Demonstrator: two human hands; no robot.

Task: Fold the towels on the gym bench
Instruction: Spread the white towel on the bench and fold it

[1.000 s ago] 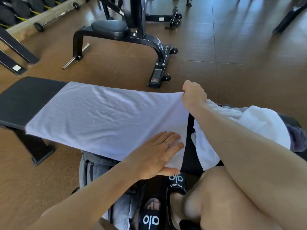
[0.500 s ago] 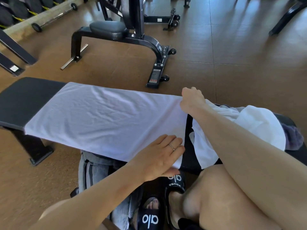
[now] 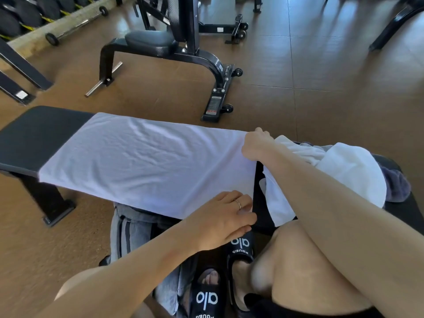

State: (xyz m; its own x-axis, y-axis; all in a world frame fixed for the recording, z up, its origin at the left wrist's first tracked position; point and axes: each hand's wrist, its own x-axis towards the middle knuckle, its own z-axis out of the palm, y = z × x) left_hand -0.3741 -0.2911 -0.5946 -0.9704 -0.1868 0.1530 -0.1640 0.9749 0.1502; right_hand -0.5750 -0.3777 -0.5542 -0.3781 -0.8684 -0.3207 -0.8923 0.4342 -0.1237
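A white towel [image 3: 146, 161] lies spread flat along the black gym bench [image 3: 39, 134], its near edge hanging over the front. My right hand [image 3: 255, 143] is closed on the towel's far right corner. At the near right corner my left hand [image 3: 226, 216] pinches the towel between thumb and fingers, a ring on one finger. To the right on the bench sits a heap of white towels [image 3: 344, 171] with a dark grey one [image 3: 397, 187] under it, partly hidden by my right forearm.
A grey striped towel [image 3: 128, 232] hangs below the bench front by my knees and black slides [image 3: 241, 246]. Another black bench machine [image 3: 183, 49] stands on the brown floor beyond. Dumbbells [image 3: 25, 14] and a barbell line the far left.
My left hand slid a little right to the towel's near right corner and closed its thumb under the edge. The right hand kept its hold on the far corner.
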